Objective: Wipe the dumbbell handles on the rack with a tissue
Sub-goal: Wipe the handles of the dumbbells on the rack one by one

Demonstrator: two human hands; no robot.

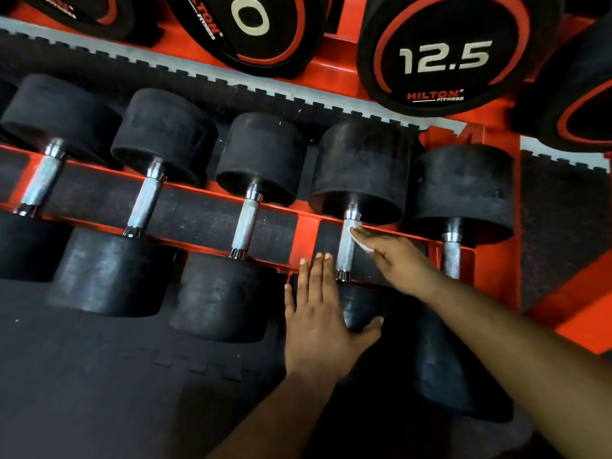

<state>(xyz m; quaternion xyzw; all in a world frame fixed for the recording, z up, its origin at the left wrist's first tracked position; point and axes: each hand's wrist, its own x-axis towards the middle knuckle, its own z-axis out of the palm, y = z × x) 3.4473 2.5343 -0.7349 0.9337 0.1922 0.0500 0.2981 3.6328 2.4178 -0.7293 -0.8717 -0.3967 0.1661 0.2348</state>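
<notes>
Five black dumbbells lie side by side across the orange rack (pixel 306 238), their heads nearly touching, so the only open room is the narrow strip between the two rails where the chrome handles show. The fourth dumbbell handle (pixel 346 251) from the left has a gap on each side: the rack's orange crosspiece to its left and the fifth handle (pixel 451 260) well apart to its right. The right hand (pixel 397 260) reaches in from the right with fingers nearly straight, its grip pressing a small white tissue (pixel 359 238) against the upper part of that handle, just below the far head. The left hand (pixel 319 313) lies flat with fingers spread straight, palm on the near head (pixel 361 306) of the same dumbbell, thumb hooked along its front. The handle is bright knurled steel with polished collars. Above, a larger dumbbell head marked 12.5 (pixel 443 58) sits on the upper shelf.
</notes>
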